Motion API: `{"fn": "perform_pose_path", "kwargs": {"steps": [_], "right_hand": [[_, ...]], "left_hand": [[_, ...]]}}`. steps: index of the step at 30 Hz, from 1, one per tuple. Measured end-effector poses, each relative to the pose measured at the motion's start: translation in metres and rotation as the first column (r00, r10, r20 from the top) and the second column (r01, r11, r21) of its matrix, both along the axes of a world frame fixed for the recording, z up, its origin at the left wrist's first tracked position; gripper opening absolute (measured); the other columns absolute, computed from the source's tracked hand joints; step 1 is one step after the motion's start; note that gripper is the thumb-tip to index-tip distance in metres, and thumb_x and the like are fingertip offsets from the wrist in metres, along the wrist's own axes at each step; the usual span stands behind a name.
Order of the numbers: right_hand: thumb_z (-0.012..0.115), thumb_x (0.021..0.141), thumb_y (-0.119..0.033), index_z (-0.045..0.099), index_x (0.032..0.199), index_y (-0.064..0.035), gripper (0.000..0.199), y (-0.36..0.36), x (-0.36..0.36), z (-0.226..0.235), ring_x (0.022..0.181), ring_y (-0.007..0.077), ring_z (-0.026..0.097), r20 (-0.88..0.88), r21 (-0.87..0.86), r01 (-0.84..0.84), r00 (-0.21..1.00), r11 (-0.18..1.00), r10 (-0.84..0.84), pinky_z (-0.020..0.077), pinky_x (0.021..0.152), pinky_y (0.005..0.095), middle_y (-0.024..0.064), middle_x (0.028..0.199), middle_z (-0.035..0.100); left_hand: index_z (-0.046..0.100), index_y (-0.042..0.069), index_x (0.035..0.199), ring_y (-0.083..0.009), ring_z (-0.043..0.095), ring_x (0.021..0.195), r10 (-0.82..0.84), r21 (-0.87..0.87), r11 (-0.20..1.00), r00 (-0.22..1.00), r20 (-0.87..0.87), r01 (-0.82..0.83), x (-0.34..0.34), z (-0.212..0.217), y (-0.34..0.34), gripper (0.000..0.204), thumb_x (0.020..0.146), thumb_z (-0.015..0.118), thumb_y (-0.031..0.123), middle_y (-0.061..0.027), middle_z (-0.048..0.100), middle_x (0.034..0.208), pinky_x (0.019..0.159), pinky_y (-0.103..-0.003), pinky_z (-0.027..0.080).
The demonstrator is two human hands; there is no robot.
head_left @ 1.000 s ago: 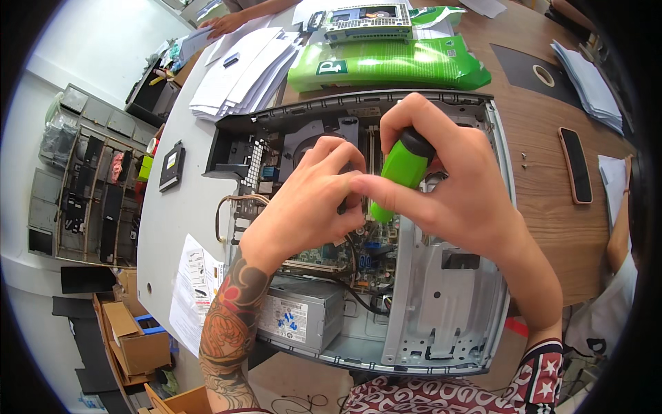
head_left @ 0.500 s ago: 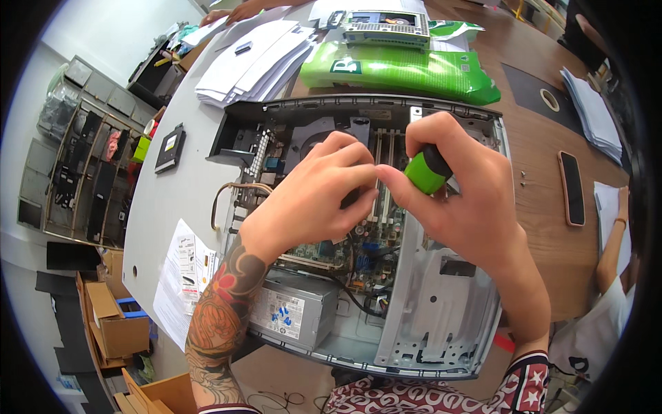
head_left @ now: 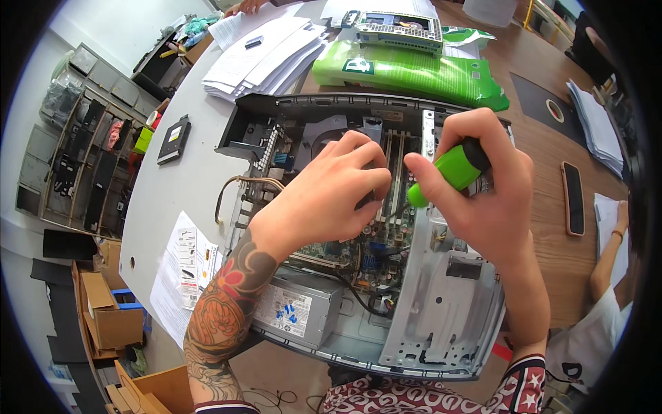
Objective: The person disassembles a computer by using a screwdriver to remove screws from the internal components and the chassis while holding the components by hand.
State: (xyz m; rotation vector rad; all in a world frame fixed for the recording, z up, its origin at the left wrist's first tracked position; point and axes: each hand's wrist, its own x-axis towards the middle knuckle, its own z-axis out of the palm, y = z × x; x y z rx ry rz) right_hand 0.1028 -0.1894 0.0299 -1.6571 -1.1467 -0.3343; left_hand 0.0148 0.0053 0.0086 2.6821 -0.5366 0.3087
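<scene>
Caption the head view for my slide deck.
Left hand and right hand over an open computer, the right holding a green screwdriver.

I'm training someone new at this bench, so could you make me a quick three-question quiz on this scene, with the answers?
1. Which hand holds the green-handled tool?
2. True or false: the phone lies outside the open computer case, to its right.
3. What is the main colour of the bag lying just beyond the case? A) red B) green C) white

Key:
1. The right hand.
2. True.
3. B.
</scene>
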Motion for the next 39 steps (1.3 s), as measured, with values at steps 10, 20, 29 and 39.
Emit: {"fn": "perform_pose_path", "kwargs": {"steps": [10,20,29,39], "right_hand": [[0.077,0.08,-0.004,0.054,0.091,-0.0042,0.026,0.001,0.005,-0.005,0.057,0.0059,0.049,0.002,-0.021,0.032,0.999,0.999,-0.032,0.0388,0.052,0.0218,0.0002,0.066,0.052],[0.075,0.082,-0.003,0.055,0.094,-0.0038,0.024,0.0,0.003,-0.005,0.059,0.0065,0.054,0.175,0.002,0.162,0.972,0.987,-0.159,0.0416,0.055,0.0207,0.0017,0.07,0.054],[0.075,0.084,-0.005,0.055,0.095,-0.0041,0.023,-0.001,-0.001,-0.003,0.063,0.0055,0.053,0.118,-0.004,0.204,0.972,0.979,-0.203,0.0416,0.058,0.0199,-0.0003,0.075,0.055],[0.076,0.084,-0.002,0.055,0.097,-0.0025,0.025,0.0,-0.004,-0.005,0.071,0.0045,0.05,0.241,0.031,0.173,0.955,0.985,-0.175,0.0423,0.064,0.0188,-0.0009,0.083,0.055]], "left_hand": [[0.06,0.005,0.077,-0.033,0.045,0.118,0.029,0.107,0.994,0.999,-0.015,-0.027,-0.002,0.001,-0.007,0.019,0.066,0.075,0.01,-0.0117,0.053,0.109,0.099,-0.046,0.038],[0.067,0.013,0.105,-0.0353,0.038,0.128,0.112,0.464,0.877,0.992,0.057,-0.126,-0.002,-0.012,-0.024,0.048,0.061,0.084,0.022,-0.0131,0.049,0.127,0.105,-0.051,0.031],[0.071,0.009,0.078,-0.0329,0.04,0.126,0.112,0.358,0.928,0.994,0.002,-0.105,-0.005,-0.012,-0.019,0.019,0.064,0.081,0.016,-0.0063,0.053,0.118,0.104,-0.05,0.031],[0.072,0.009,0.079,-0.0323,0.038,0.128,0.078,0.297,0.952,0.997,0.018,-0.08,-0.001,-0.018,-0.017,0.026,0.06,0.083,0.021,-0.0098,0.052,0.119,0.103,-0.051,0.032]]}}
